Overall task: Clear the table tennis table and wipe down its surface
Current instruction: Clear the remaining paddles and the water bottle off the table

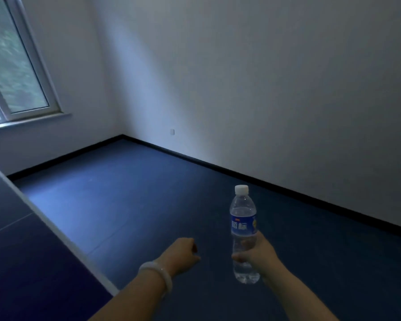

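Note:
My right hand (257, 253) grips the lower half of a clear water bottle (243, 218) with a blue label and white cap, held upright over the blue floor. To its left my left hand (183, 251) hangs with fingers curled and holds nothing; a pale bangle circles that wrist. The dark blue table tennis table (14, 251) with its white edge line fills the lower left corner, to the left of both hands. The part of the tabletop in view carries nothing.
Blue floor (137, 193) stretches ahead to white walls with a black skirting board. A window (12, 72) sits in the left wall. A small white socket (172, 131) is low on the far wall.

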Action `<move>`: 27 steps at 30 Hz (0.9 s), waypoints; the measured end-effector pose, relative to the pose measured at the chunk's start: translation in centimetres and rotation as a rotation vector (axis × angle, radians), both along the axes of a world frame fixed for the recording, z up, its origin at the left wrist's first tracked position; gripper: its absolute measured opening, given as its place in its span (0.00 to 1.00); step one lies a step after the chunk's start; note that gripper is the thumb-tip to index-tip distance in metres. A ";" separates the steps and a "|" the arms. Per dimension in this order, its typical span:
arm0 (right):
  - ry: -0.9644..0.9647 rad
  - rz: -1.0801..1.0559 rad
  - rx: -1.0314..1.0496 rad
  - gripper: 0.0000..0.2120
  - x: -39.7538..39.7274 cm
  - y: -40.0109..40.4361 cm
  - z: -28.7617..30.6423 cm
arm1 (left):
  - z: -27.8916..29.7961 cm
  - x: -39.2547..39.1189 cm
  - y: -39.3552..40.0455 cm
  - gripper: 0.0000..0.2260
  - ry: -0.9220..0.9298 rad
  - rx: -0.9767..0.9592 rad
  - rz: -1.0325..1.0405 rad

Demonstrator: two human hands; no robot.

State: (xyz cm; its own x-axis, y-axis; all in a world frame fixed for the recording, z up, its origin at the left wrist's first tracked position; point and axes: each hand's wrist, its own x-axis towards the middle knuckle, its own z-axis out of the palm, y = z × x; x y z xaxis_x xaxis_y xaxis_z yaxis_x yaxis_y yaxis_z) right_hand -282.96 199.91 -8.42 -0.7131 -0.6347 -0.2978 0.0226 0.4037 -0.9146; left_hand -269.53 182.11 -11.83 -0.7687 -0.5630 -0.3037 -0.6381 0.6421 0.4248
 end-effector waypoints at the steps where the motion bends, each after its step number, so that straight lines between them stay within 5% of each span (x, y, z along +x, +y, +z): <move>1: 0.012 0.017 0.008 0.25 -1.7 -2.7 -0.3 | -0.3 -1.7 -2.5 0.13 0.002 0.002 0.012; 10: 0.035 0.152 0.097 0.23 -15.1 -27.5 0.3 | -0.4 -13.0 -26.2 0.12 0.070 0.029 0.190; 27: 0.001 0.616 0.068 0.19 -27.1 -76.2 -1.2 | 0.7 -18.9 -63.7 0.15 0.027 0.036 0.649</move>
